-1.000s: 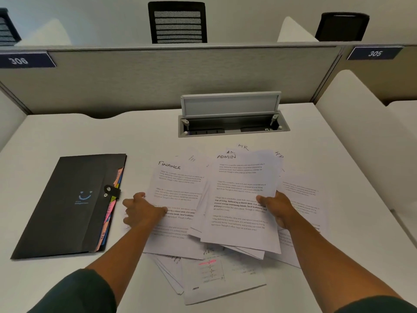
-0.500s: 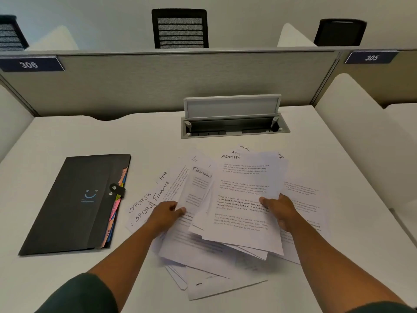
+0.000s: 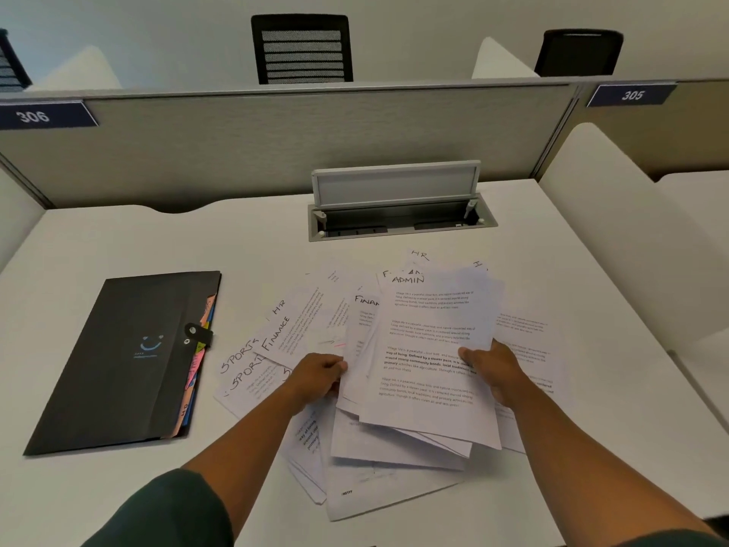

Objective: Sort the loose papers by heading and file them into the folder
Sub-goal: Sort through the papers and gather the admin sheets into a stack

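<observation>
Loose papers [image 3: 430,349]: we're sorting, right hand [image 3: 495,369] pinching the ADMIN sheet, left hand [image 3: 315,375] gripping neighbours; next, group headings, folder [image 3: 118,361] at nine o'clock.

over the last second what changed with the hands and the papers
The left hand moved right from the Finance sheet, now gripping the left edge of the ADMIN stack; sheets underneath fanned out left, baring SPORTS headings. The right hand kept its grip; the black folder stayed closed.

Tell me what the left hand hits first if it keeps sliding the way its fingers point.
The left hand points right, at the ADMIN-topped stack; its fingers seem to touch that edge already.
</observation>
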Tool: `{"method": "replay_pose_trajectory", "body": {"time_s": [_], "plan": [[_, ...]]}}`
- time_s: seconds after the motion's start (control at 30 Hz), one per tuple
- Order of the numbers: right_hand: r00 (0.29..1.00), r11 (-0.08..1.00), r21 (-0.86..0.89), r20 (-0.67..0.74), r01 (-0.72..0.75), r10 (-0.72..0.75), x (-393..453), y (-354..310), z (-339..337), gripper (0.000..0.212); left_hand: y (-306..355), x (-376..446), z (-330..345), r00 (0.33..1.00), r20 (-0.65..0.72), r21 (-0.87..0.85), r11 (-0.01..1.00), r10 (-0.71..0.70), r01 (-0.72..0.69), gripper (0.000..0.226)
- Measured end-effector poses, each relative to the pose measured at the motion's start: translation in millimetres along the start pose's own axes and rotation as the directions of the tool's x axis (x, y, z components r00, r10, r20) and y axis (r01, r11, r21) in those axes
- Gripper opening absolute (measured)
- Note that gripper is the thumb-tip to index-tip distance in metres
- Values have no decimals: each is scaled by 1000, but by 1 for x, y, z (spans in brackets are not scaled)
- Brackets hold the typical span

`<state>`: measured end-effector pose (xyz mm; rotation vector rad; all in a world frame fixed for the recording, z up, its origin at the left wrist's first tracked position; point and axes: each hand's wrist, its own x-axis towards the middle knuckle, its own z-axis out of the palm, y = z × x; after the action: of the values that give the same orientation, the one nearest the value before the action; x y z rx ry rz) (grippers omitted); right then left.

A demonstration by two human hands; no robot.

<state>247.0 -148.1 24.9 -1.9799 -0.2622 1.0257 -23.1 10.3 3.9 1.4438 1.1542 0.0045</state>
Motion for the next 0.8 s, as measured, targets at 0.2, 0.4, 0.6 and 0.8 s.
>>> {"method": "replay_pose_trajectory", "body": {"time_s": [0.2, 0.4, 0.6, 0.8], "plan": [[1000, 1000, 19, -19, -4, 5, -1, 2, 3, 49, -1, 9, -5, 983, -180, -139, 990, -33, 8, 12], [995, 998, 61, -96, 13, -7, 1, -5, 0, 45, -8, 11, -56, 835, -543, -86, 995, -88, 49, 26], [984, 1000, -6, -179, 5, -6, -1, -20, 8, 42, -43, -9, -110, 690, -711, 47, 970, -135, 238, 30], [987, 1000, 23, -163, -13, 16, -3, -21, 9, 41, -52, -16, -107, 734, -659, 52, 964, -161, 259, 33]]}}
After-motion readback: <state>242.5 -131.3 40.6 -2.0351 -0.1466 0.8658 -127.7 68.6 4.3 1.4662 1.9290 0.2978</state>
